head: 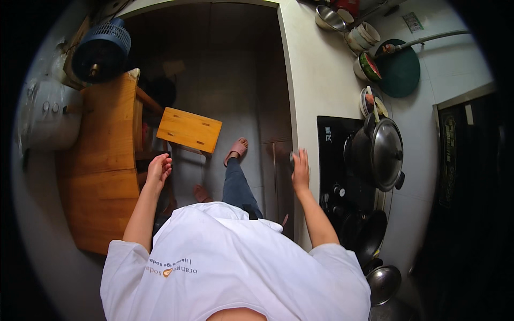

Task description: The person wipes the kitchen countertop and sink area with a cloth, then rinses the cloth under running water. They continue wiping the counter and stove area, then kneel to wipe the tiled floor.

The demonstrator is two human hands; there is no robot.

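Note:
My left hand [160, 170] hangs in the air beside a wooden table [104, 148], its fingers loosely bent and nothing visible in it. Over the front edge of the pale countertop [305, 80] is my right hand [300, 170], fingers extended, left of the black gas stove [329, 160]. A small greyish thing [292, 157] shows at the edge of its fingers; whether the hand holds it I cannot tell. A dark pot with a metal lid [386, 154] stands on the stove.
A small wooden stool [189, 130] stands on the floor ahead. Behind the stove are a plate of food [367, 102], a cut watermelon [370, 66], stacked bowls [363, 36] and a steel basin [330, 18]. A wok [371, 236] sits at the near right. A blue-rimmed appliance [102, 50] is at left.

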